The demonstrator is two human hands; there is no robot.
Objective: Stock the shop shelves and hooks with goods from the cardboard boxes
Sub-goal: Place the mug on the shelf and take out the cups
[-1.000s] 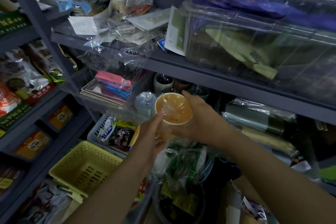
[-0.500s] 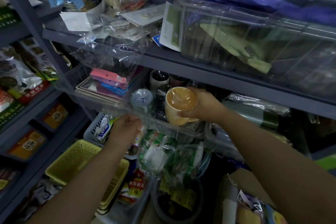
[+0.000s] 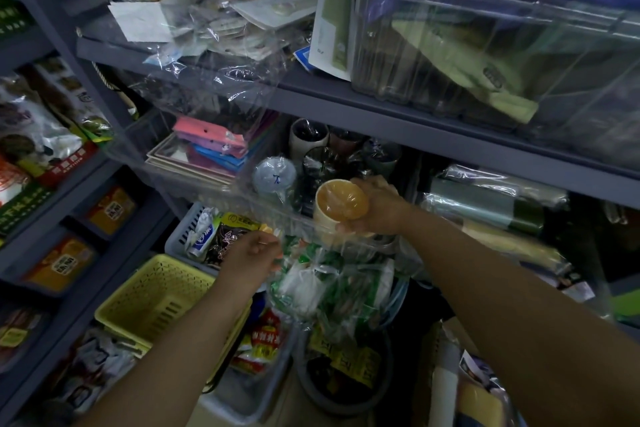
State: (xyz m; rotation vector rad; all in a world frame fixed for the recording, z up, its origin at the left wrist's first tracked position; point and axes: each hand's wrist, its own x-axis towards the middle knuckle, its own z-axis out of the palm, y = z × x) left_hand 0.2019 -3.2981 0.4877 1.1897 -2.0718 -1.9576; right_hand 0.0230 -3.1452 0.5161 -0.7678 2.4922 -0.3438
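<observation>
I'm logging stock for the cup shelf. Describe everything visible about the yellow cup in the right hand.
The yellow cup wrapped in clear film is round, pale cream outside and orange-yellow inside, seemingly ceramic or plastic. Crinkled film covers its mouth. It is tilted, with the opening facing the camera. The right hand curls round its side in a firm grip, holding it at the front edge of the middle grey shelf, beside other film-wrapped cups. Whether its base rests on anything is hidden.

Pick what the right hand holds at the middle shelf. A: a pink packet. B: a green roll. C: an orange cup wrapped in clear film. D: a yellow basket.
C: the right hand grips the film-wrapped orange cup beside the other cups on the shelf.
</observation>
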